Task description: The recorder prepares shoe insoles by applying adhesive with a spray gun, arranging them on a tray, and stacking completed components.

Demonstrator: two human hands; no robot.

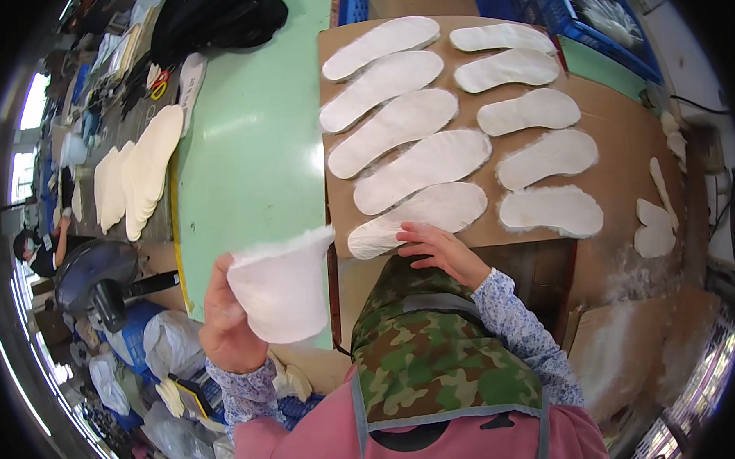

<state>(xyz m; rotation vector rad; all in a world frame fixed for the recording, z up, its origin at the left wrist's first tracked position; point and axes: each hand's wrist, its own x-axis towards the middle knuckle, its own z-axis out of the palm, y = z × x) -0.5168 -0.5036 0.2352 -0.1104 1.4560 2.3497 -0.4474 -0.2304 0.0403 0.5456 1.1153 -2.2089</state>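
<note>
My left hand point(231, 330) is closed on a white fluffy insole point(284, 295), raised over the near edge of the green tabletop and seen bent or partly end-on. My right hand point(444, 255) has its fingers stretched out over the nearest insole of the left column point(440, 210); its fingertips lie at that insole's near side, and whether they touch it I cannot tell. Several more white insoles with fuzzy edges lie flat in two columns on a brown cardboard sheet point(469, 106), among them the nearest one of the right column point(551, 212).
Left of the cardboard runs a green tabletop point(249, 153). Cream insoles point(147, 169) and red-and-yellow scissors point(159, 85) lie on a dark table further left. A black fan point(103, 282) stands below it. Blue crates point(604, 22) sit at the back right. Another person point(44, 248) is far left.
</note>
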